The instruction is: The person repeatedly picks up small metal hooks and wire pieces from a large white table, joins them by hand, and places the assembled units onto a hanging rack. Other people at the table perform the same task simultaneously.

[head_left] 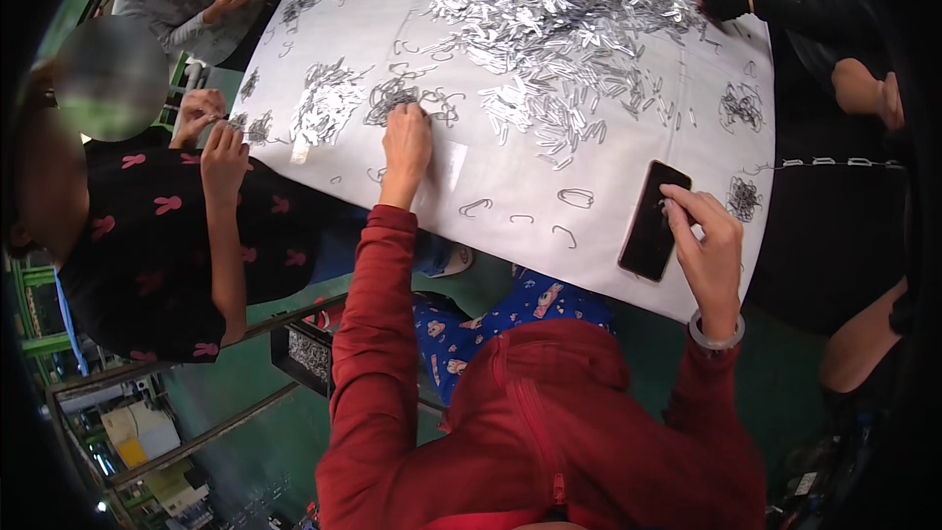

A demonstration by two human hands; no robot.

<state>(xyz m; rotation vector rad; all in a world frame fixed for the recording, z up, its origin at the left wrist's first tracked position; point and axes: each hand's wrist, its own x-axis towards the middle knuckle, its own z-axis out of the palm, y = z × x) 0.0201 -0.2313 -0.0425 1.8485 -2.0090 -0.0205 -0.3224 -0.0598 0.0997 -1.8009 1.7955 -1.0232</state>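
Head view — the left hand lay palm-down on the white worktop, fingers drawn together on a tangle of dark wire clips at its 12 o'clock. The right hand was clamped on a black phone, tilted at the near worktop edge. A large heap of silver metal pieces lay at 1 o'clock of the left hand — well apart from the phone.
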